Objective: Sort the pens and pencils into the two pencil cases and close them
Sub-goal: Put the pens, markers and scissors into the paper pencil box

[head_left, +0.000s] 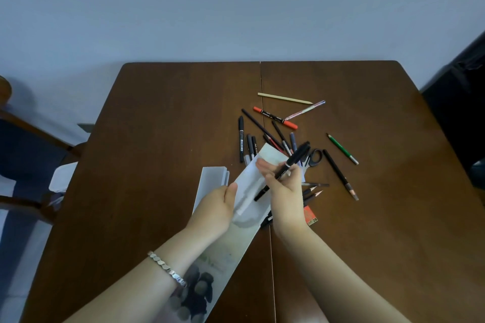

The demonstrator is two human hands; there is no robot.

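Left hand [215, 208] grips pencil case [233, 246]; right fingers [266, 168] pinch black pen [294, 159] above it.

Left hand [217, 208] grips pencil case [249, 178], thumb on top; right hand [284, 189] palm-up, pinching black pen [294, 159].

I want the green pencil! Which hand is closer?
Right. The right hand, holding a black pen, is left of the green pencil; the left hand grips the printed pencil case farther left.
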